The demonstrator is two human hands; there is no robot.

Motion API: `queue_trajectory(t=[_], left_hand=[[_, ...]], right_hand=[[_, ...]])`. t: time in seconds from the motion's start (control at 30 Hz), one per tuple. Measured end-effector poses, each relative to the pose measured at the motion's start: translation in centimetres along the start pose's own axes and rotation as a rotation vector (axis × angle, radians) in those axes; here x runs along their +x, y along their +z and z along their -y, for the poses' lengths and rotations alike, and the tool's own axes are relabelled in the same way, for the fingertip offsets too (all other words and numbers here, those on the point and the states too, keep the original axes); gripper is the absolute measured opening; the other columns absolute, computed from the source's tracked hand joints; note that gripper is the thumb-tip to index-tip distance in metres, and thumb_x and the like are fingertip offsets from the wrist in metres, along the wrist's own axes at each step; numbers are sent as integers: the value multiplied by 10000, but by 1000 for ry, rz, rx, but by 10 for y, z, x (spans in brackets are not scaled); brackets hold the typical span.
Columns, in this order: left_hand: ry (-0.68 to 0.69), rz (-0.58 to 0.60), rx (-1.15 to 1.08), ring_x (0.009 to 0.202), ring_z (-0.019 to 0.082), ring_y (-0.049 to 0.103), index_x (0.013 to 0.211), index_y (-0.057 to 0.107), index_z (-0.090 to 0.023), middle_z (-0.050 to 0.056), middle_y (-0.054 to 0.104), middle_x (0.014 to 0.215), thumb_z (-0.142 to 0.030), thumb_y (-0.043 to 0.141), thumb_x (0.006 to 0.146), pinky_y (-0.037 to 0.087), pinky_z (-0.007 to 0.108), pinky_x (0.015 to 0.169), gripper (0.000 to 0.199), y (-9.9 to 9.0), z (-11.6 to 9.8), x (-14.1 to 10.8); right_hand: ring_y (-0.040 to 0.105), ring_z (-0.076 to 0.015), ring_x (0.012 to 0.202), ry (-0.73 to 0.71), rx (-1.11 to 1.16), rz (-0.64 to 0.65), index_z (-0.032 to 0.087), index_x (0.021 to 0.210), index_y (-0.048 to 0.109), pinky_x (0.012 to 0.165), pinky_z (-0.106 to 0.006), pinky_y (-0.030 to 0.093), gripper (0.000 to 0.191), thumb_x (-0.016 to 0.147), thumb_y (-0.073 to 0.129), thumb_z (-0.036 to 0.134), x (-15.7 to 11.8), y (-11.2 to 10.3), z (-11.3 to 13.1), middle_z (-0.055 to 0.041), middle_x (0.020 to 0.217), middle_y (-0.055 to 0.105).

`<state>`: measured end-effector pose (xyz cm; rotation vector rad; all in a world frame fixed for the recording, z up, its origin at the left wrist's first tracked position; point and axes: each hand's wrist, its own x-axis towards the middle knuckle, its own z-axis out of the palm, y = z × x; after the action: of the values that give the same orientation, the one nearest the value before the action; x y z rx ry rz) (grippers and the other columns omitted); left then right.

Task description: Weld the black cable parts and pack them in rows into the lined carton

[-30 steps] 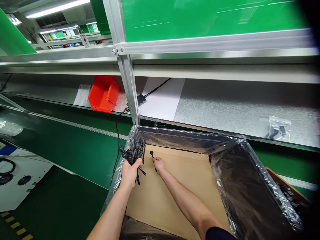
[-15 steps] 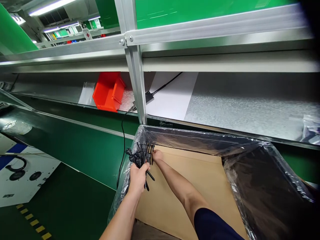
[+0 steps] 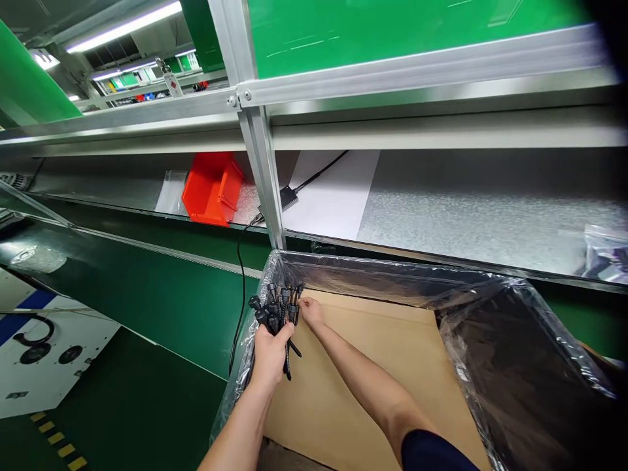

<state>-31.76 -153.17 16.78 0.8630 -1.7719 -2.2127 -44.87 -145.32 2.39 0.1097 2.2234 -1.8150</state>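
A bunch of short black cables with plug-like ends (image 3: 275, 313) is gripped in my left hand (image 3: 271, 350), the thick ends up and the thin tails hanging below the fist. Just right of the bunch is my right hand (image 3: 313, 313). Its fingers are curled and pinched together, with the tips against the edge of the bunch; what lies between them is too small to tell. Both hands are over the far left corner of a box lined with clear plastic film (image 3: 392, 269). Inside it lies a flat brown cardboard sheet (image 3: 373, 373).
A metal shelf (image 3: 466, 203) runs behind the box, carrying a red bin (image 3: 209, 196), a white sheet (image 3: 333, 203), a small black adapter (image 3: 288, 197) and a plastic bag (image 3: 606, 255). A black cable (image 3: 240, 275) hangs left of the box. An aluminium post (image 3: 262, 170) rises behind.
The view has shifted slightly, so the shelf and frame sit a little lower. My left hand keeps the bunch, and my right hand stays beside it with only a slight shift of the arm.
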Motion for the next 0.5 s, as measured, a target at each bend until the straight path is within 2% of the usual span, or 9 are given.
queue_trajectory(t=[0.1,0.17,0.2,0.27,0.33,0.43,0.5], left_hand=[[17,1,29,769,192,645,902,681,-125,84,719,903,-353,778,620,481,286,723,375,1,-1,-1],[19,33,28,781,193,646,895,687,-124,85,721,899,-347,779,622,477,289,745,364,3,-3,-3],[22,61,26,796,196,647,899,690,-124,88,721,908,-345,779,626,476,293,762,363,4,-3,-4],[30,115,32,832,209,648,915,698,-123,95,722,934,-348,781,628,474,306,793,375,6,-4,-7],[47,141,76,850,222,648,931,704,-123,101,723,944,-357,779,632,474,322,805,387,7,-3,-8],[67,77,164,798,221,644,900,707,-121,95,724,884,-368,777,630,474,329,783,372,4,-1,-6],[73,2,159,736,204,635,853,699,-120,81,715,815,-390,769,635,473,319,744,354,2,0,-2]], right_hand=[[425,-98,467,46,322,253,177,684,567,461,-212,337,428,799,535,588,-43,-16,23,24,553,510],[439,-100,485,33,504,420,176,713,586,467,-213,357,453,787,555,622,-75,-27,40,19,565,513],[442,-98,501,12,541,452,175,717,595,474,-210,363,434,776,593,605,-89,-31,47,20,576,511],[433,-87,525,-12,572,446,173,741,619,482,-198,366,368,737,688,535,-111,-38,59,27,604,507],[415,-74,529,22,622,391,177,783,637,475,-185,359,333,688,759,472,-121,-43,66,34,635,504],[388,-60,496,93,739,277,194,855,631,435,-174,331,353,665,785,449,-111,-58,67,43,653,505],[405,-66,489,45,732,169,207,890,613,426,-178,330,357,683,770,452,-92,-71,60,42,659,513]])
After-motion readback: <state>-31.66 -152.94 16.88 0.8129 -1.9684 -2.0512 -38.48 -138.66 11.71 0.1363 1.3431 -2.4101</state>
